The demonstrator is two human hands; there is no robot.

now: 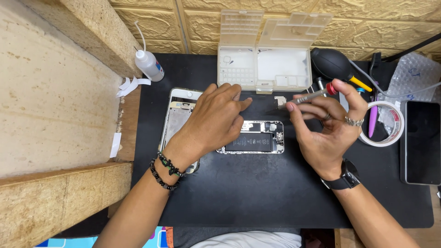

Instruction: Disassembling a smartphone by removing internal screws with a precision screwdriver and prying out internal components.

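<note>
Phone chassis (257,138) lies opened at centre of frame on the black mat (257,193), long side horizontal, silver frame, dark battery filling most of its middle, small boards and connectors at its right end. Its left end is hidden under the left hand (216,117). Left hand rests palm down, fingers loosely spread and pointing toward upper right, index tip on the mat just above the chassis; not gripping anything visible. Beaded bracelets on that wrist. Right hand (328,126), centre right, pinches a thin screwdriver (308,95) with a red cap between thumb and fingers; the tip points left toward a small metal bracket (280,100) lying on the mat just above the chassis. Whether tip touches the bracket cannot be told. Rings on the fingers, dark watch on the wrist.

Detached phone screen (177,115) lies left of centre, back side up, partly under the left hand and forearm. Clear plastic parts box (264,64) stands open at upper centre, lid raised. White squeeze bottle (149,64) at upper left. Black air blower (330,63) with yellow nozzle at upper right. Tape roll (390,126) at right, just behind the right hand. Dark phone (420,142) lies at far right edge. Mat covers the table; wooden block (59,92) fills the left side.
</note>
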